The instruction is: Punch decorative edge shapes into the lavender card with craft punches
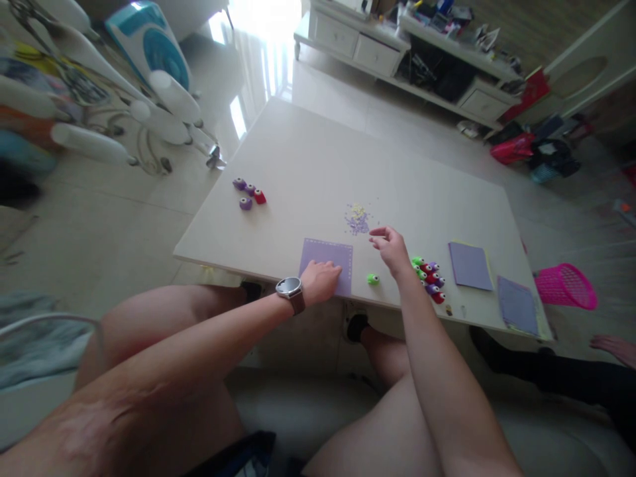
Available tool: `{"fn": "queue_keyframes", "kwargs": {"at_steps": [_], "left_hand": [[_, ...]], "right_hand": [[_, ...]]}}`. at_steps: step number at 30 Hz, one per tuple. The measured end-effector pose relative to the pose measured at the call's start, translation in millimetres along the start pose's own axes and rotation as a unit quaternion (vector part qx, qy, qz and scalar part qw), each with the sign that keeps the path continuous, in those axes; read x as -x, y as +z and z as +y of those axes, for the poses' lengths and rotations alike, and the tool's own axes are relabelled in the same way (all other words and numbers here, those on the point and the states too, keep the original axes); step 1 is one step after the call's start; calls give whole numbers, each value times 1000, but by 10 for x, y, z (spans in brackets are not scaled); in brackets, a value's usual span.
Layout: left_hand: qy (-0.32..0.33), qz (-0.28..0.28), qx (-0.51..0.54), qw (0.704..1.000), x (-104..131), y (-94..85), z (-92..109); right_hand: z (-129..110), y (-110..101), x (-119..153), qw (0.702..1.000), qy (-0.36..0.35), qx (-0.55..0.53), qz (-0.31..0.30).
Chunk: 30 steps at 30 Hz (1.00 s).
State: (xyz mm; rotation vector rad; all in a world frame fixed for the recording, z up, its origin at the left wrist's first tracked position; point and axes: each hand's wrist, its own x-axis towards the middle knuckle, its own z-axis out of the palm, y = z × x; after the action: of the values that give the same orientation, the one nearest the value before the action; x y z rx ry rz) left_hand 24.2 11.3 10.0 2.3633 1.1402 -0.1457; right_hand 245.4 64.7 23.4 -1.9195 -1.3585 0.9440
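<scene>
My left hand (321,281), with a watch on its wrist, lies on a purple paper sheet (325,250) at the table's near edge, its fingers stretched over the paper. Small marks run along the sheet's top and right edges. My right hand (390,249) hovers just right of a little pile of purple and pale yellow paper bits (358,220), thumb and fingers slightly apart and nothing visible between them. A green craft punch (372,279) stands alone right of the sheet. Several green, red and purple craft punches (431,279) cluster beside my right forearm.
Several purple and red punches (246,204) stand at the table's left. A stack of purple and yellow paper (470,266) and another paper sheet (517,306) lie at the right. A pink basket (566,286) stands beyond that edge. Another person's hand (615,346) shows at far right.
</scene>
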Motion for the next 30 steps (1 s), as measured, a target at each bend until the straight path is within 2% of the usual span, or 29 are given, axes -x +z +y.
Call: {"fn": "queue_keyframes", "kwargs": {"at_steps": [2,5,8,11,13,17,21,23,25,30], "left_hand": [[0,-1,-1,1000,2,-6,3],[-2,-4,0,1000,6,-10,10],[-1,3,-1,1000,3,8,15],[2,15,0,1000,-11,33,13],[4,19,11,1000,-25,35,4],[3,48,127,991,-70,-23,-28],[63,127,306,941,-129,-134,-71],[85,147,352,920,-153,-190,-92],[74,155,369,913,-166,-247,-116],[15,167,329,930,-144,-443,-273]], "right_hand": [[-25,-147,126,984,-14,154,-93],[-22,-245,373,912,3,330,-243],[27,-186,548,860,4,432,-271],[56,-83,581,838,-9,476,-268],[33,-46,563,843,-24,469,-261],[-109,-39,567,908,-91,335,-235],[-230,-4,618,956,-112,153,-224],[-251,39,623,968,-110,100,-201],[-261,90,619,976,-114,62,-176],[-346,181,656,983,-96,-49,-148]]}}
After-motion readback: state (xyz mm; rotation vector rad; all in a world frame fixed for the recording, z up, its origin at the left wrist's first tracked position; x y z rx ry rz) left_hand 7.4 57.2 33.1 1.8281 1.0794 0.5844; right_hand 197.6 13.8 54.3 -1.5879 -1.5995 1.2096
